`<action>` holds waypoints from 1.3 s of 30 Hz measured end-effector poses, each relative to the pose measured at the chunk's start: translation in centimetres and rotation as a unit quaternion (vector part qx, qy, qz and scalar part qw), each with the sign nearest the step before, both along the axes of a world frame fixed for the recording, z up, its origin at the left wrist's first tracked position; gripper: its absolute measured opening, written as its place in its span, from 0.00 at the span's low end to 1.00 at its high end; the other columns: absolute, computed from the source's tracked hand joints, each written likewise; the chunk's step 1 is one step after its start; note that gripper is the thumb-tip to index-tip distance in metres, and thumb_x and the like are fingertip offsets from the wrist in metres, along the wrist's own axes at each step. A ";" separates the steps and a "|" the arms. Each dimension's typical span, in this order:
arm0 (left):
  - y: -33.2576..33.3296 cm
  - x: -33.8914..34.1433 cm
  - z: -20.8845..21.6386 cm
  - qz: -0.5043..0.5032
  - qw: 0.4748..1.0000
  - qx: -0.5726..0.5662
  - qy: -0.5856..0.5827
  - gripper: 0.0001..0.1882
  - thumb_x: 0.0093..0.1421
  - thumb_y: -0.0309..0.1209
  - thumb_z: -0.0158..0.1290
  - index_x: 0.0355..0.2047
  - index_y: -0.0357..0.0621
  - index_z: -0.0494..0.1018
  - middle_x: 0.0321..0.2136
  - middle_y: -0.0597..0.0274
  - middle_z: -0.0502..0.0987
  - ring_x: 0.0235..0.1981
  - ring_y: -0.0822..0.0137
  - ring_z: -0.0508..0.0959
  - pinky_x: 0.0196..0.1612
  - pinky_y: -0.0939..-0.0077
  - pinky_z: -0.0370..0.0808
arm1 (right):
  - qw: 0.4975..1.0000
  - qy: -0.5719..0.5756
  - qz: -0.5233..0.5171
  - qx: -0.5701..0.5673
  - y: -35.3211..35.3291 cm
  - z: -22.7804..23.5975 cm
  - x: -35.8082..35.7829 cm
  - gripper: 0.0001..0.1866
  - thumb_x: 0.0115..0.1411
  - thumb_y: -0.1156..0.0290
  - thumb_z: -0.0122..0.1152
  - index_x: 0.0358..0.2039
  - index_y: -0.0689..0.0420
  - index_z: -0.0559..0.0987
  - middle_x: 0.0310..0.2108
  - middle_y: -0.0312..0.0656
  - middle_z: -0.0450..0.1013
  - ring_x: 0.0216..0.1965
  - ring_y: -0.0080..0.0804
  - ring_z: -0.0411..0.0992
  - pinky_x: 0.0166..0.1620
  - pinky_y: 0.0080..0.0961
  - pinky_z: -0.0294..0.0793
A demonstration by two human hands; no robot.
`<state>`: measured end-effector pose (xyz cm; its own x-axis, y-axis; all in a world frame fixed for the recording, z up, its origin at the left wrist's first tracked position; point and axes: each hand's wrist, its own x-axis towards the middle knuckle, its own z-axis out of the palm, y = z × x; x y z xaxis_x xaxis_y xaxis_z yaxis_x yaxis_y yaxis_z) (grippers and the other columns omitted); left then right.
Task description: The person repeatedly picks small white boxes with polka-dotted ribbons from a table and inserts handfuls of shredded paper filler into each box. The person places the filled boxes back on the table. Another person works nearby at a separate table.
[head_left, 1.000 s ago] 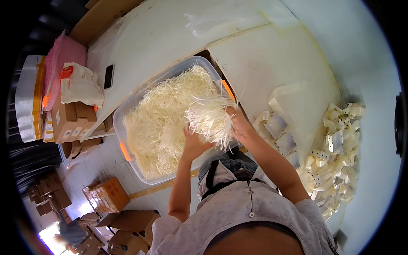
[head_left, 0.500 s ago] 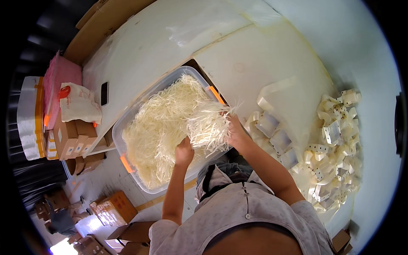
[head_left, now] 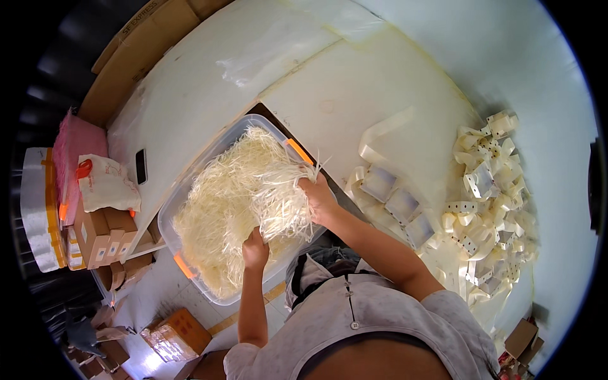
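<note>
A clear plastic bin (head_left: 166, 221) with orange handle latches is heaped with cream-white shredded paper (head_left: 212, 206). Over its near right side, a loose bundle of shredded paper (head_left: 282, 201) is stretched between my hands. My right hand (head_left: 319, 199) grips the bundle at its right end, fingers wrapped round the strands, near the bin's right rim. Closed in a fist, my left hand (head_left: 255, 248) pinches strands at the lower left of the bundle. Strands hide some of the fingertips on both hands.
Right of the bin, a pale worktop (head_left: 373, 82) bears a white strip band with grey rectangular pieces (head_left: 402, 206) and a big tangled heap of punched strips (head_left: 494, 190). A phone (head_left: 140, 166), a cloth bag (head_left: 106, 183) and small cardboard boxes (head_left: 104, 235) sit at left. A taped carton (head_left: 177, 332) stands on the floor.
The whole view has shifted, so the bin and worktop appear further left and slightly lower. Both hands still grip the bundle of shredded paper, with little change between them.
</note>
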<state>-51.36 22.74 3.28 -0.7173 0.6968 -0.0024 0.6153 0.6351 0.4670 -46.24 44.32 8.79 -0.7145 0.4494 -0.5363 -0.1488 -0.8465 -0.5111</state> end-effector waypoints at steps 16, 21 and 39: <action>-0.3 0.3 -1.0 -0.026 0.997 0.070 0.008 0.15 0.43 0.18 0.45 0.35 0.35 0.66 0.22 0.41 0.70 0.22 0.43 0.70 0.26 0.57 0.68 | 0.998 0.008 0.003 0.069 0.1 0.2 1.3 0.18 0.46 0.82 0.49 0.41 0.62 0.65 0.33 0.41 0.68 0.34 0.29 0.68 0.36 0.27 0.70; 0.1 0.1 -1.2 -0.020 0.998 0.067 -0.004 0.16 0.42 0.17 0.45 0.35 0.39 0.66 0.23 0.43 0.71 0.23 0.44 0.71 0.25 0.58 0.69 | 0.977 -0.030 -0.047 0.206 0.9 1.4 1.4 0.19 0.46 0.81 0.47 0.41 0.61 0.65 0.33 0.41 0.68 0.34 0.30 0.69 0.35 0.28 0.72; -0.5 4.2 -12.8 -0.180 0.863 -0.419 -0.217 0.44 0.36 0.37 0.60 0.55 0.63 0.51 0.46 0.60 0.68 0.48 0.59 0.67 0.50 0.42 0.55 | 0.982 0.072 -0.176 0.015 8.0 9.1 6.5 0.12 0.52 0.76 0.44 0.39 0.57 0.66 0.32 0.40 0.69 0.32 0.27 0.70 0.31 0.27 0.74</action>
